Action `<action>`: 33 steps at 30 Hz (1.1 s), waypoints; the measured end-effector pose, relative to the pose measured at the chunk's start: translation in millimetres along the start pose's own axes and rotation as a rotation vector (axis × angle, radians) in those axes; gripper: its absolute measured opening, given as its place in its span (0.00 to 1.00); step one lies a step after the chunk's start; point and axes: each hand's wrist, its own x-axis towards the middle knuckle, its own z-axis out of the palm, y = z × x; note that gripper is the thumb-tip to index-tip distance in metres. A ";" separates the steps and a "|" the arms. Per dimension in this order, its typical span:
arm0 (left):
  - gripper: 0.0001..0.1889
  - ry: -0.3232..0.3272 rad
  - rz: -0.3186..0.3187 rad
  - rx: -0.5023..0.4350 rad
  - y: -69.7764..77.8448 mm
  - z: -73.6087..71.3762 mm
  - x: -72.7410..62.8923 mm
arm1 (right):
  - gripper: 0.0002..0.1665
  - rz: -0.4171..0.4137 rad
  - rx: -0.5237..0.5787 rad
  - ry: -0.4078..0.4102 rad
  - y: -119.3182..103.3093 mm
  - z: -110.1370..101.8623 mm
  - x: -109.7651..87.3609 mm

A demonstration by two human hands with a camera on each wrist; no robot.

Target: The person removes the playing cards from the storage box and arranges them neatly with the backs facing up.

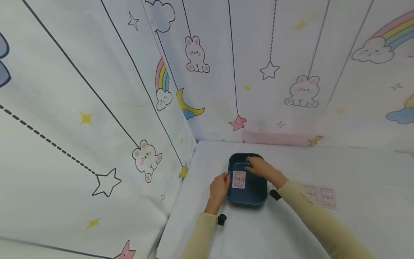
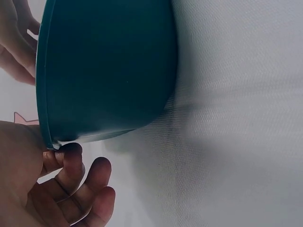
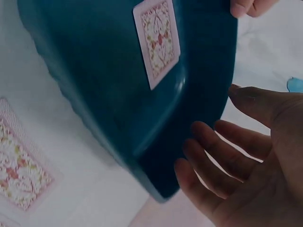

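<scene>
A dark teal tray (image 1: 247, 201) with raised walls stands on the white-covered table. One playing card (image 1: 239, 179), its pink patterned back up, lies inside near the left wall. My left hand (image 1: 220, 185) pinches the tray's left rim between thumb and fingers; the left wrist view shows those fingers (image 2: 71, 163) curled at the rim's outer side. Over the tray's far right part is my right hand (image 1: 261, 167), its fingers apart and loosely bent. In the right wrist view its fingertips (image 3: 191, 146) overlap the tray wall, and nothing is between them and the thumb.
More pink-backed cards (image 1: 328, 197) lie on the table right of the tray, partly behind the right sleeve (image 1: 310, 208). A black band piece (image 1: 221, 219) sits at the left wrist, another (image 1: 275, 195) at the right. Cartoon-printed white sheets (image 1: 213, 90) rise behind and left.
</scene>
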 end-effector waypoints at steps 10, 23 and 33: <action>0.17 -0.021 -0.014 0.005 -0.3 -0.1 1.9 | 0.26 0.015 -0.101 -0.123 -14.6 20.1 15.0; 0.18 -0.009 0.001 0.015 1.3 -2.6 0.4 | 0.36 0.101 -0.155 -0.221 -27.3 39.4 19.9; 0.17 -0.014 0.001 0.030 0.3 -2.5 0.2 | 0.42 0.114 -0.211 -0.192 -26.3 49.9 24.7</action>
